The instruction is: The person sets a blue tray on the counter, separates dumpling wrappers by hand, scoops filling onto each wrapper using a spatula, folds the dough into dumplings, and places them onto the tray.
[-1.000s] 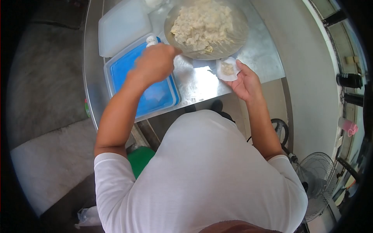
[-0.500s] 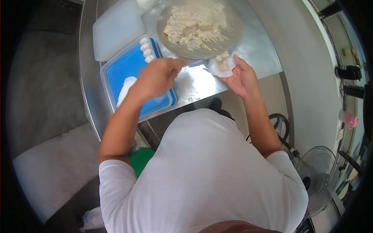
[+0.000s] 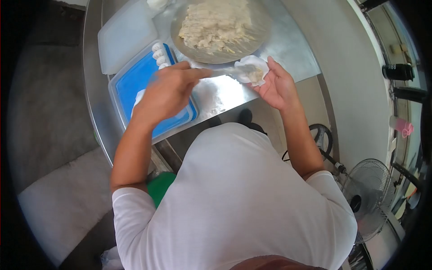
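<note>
My left hand (image 3: pixel 168 92) is closed round a thin flat metal spreader (image 3: pixel 225 71), blurred by motion. The spreader's tip touches pale filling (image 3: pixel 256 74) on a round white dumpling wrapper (image 3: pixel 260 63). My right hand (image 3: pixel 279 87) cups that wrapper, palm up, with its fingers beneath and the thumb at the edge. Just beyond both hands, a wide metal bowl (image 3: pixel 202 57) contains a heap of pale, chunky filling (image 3: pixel 216 24). A blue-lined plastic tray (image 3: pixel 130 85) lies under and beside my left hand, with several pleated dumplings (image 3: pixel 158 54) lined along its far side.
A translucent plastic lid (image 3: pixel 126 40) lies behind the tray on the metal table (image 3: pixel 220 101). A white item (image 3: pixel 137 101) in the tray is partly covered by my left forearm. The table's front edge runs close to my body. A standing fan (image 3: pixel 366 198) is at the right.
My left hand has brought the spreader over to the wrapper, and its tip now presses at the filling. The wrapper curls up more around the filling. The whole view has shifted slightly.
</note>
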The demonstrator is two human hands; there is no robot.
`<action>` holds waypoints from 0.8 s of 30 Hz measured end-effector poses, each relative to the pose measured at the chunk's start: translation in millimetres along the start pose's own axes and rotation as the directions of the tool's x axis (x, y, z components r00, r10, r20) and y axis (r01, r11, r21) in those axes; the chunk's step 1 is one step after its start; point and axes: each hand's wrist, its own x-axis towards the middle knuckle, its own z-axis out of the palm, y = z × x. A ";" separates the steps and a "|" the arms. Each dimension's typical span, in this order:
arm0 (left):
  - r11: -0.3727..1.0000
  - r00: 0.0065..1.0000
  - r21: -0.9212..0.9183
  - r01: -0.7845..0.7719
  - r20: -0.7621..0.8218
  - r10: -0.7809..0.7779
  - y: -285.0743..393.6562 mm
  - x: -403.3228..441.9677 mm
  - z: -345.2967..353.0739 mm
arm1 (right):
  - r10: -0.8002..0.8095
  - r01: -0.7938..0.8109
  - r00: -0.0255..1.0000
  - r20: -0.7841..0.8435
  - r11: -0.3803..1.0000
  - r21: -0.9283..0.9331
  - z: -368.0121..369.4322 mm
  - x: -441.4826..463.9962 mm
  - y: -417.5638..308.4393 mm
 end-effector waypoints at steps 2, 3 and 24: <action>0.995 0.997 -0.070 0.070 -0.009 -0.071 -9.8 -6.6 -4.3 | -0.018 0.018 1.000 -0.004 1.000 0.003 -2.2 0.1 -0.5; 0.995 0.998 -0.082 0.063 0.019 -0.061 -9.5 -8.1 0.9 | -0.007 0.006 1.000 0.024 1.000 0.008 -5.1 0.4 -0.4; 0.937 0.977 0.279 0.209 -0.021 -0.211 -20.2 6.2 -6.7 | -0.085 0.066 0.992 -0.096 0.980 -0.187 4.7 -7.0 4.3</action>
